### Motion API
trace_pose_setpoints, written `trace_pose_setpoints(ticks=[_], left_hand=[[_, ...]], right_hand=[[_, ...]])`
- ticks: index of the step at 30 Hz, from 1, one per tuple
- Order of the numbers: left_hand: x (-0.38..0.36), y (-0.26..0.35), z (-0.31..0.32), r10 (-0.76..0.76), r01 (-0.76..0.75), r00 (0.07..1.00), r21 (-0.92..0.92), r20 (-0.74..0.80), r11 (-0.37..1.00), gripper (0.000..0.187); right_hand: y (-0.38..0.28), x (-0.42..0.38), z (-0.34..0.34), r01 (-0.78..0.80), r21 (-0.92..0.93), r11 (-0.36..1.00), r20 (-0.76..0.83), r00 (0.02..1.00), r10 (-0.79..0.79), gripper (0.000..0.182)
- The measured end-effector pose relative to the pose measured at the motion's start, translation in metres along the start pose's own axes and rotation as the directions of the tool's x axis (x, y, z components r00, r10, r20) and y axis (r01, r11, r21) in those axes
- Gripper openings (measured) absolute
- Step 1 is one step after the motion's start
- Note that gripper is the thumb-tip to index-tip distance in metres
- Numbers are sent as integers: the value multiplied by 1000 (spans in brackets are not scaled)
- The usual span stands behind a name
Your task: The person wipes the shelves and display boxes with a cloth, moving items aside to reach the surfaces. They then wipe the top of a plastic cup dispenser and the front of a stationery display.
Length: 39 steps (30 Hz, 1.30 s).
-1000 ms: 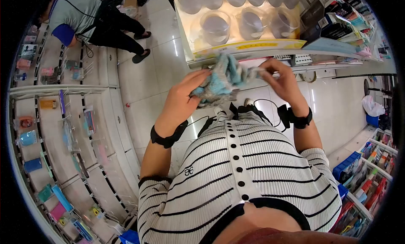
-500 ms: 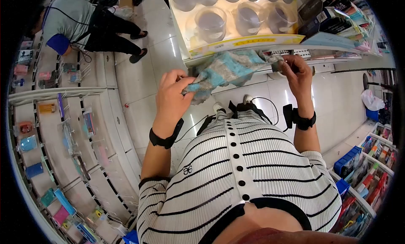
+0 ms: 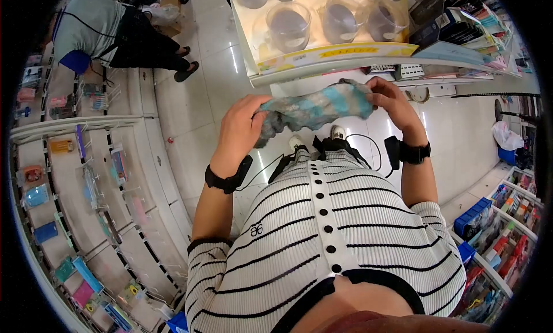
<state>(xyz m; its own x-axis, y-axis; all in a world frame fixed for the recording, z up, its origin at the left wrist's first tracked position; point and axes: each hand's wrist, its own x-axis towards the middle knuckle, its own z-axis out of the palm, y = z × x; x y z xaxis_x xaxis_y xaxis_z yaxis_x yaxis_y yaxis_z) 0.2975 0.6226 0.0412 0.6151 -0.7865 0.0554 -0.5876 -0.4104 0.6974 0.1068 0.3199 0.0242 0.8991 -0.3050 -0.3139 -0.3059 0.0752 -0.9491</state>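
Observation:
A grey and turquoise striped cloth (image 3: 322,105), crumpled and dirty-looking, hangs stretched between my two hands. My left hand (image 3: 239,128) is closed on its left end, which droops below the fingers. The right end is pinched between the thumb and fingers of my right hand (image 3: 396,103). Just beyond the cloth is the front edge of a shelf (image 3: 340,61) that holds clear plastic cups (image 3: 289,27). The cloth is in the air, in front of my body and above the floor.
Boxed goods (image 3: 455,31) sit at the shelf's right. On the left, a rack (image 3: 86,123) carries small packaged items, and a person (image 3: 95,31) bends over its far part. Blue bins (image 3: 473,217) and packets stand at the lower right. A white bag (image 3: 507,136) is beyond them.
The cloth has turned and spread differently between my hands, and its right part hangs lower. My right hand has shifted slightly left and down. The other person leans a little further left.

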Motion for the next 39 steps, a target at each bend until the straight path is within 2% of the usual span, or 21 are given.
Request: trace_pose_setpoints(ticks=[1,3,5,9,11,13,15,17,19,23,25,26,27,28,29,31,32,34,35,37,39], left_hand=[[1,1,1,17,-18,1000,-35,-14,999,29],[5,8,2,-22,21,1000,-121,-6,992,27],[7,8,3,-59,59,998,-207,5,977,25],[5,-13,11,-93,99,995,-213,38,972,23],[6,-19,18,-120,127,992,-214,43,968,23],[7,-19,25,-188,203,979,-225,84,953,25],[9,-27,38,-232,243,970,-237,73,941,26],[11,-33,57,-275,281,960,-248,57,927,28],[11,-43,83,-118,86,973,-162,-197,983,31],[2,-51,139,-173,160,911,-66,-375,985,34],[-4,-49,164,-419,397,900,-165,-125,903,39],[-4,-50,179,-426,404,895,-168,-133,899,39],[0,-41,189,-429,468,883,-285,189,837,39],[2,-33,198,-350,553,798,-367,490,748,39],[2,-23,209,-358,557,799,-370,484,744,39],[18,40,208,-350,670,722,-478,597,568,39],[23,52,217,-352,668,724,-478,593,570,39],[28,68,228,-355,625,775,-715,523,312,40],[28,65,233,-352,627,775,-710,525,320,40],[33,62,236,-189,592,806,-778,562,212,41],[35,67,231,-172,612,790,-771,588,176,39]], right_hand=[[0,2,2,-1,0,1000,1,1000,1,19],[-5,5,10,-184,-25,983,57,981,185,26],[-5,7,11,-153,-70,986,104,982,160,34],[-7,6,13,-49,29,998,153,987,44,38],[-16,1,13,59,72,996,127,990,-68,31],[-10,1,1,59,70,996,182,981,-71,28],[-7,3,1,214,155,964,112,966,-232,26],[-14,-1,-1,187,257,948,129,966,-225,24],[-16,-3,-6,156,354,922,150,964,-221,22],[-2,-2,-32,162,313,936,148,965,-217,25],[5,-2,-43,178,292,940,159,960,-231,26],[2,-5,-47,165,296,941,181,957,-225,30],[1,-6,-52,162,295,942,194,955,-225,30],[1,-8,-55,167,303,938,212,948,-237,33],[1,-10,-57,173,313,934,229,940,-251,35],[-1,-14,-60,204,313,928,206,939,-276,38],[1,-16,-63,213,341,916,201,935,-292,39],[2,-23,-66,224,374,900,186,933,-309,40],[0,-28,-67,225,396,890,156,939,-307,40],[-2,-34,-73,244,417,876,114,942,-316,40],[5,-40,-84,273,381,883,36,950,-309,38]])
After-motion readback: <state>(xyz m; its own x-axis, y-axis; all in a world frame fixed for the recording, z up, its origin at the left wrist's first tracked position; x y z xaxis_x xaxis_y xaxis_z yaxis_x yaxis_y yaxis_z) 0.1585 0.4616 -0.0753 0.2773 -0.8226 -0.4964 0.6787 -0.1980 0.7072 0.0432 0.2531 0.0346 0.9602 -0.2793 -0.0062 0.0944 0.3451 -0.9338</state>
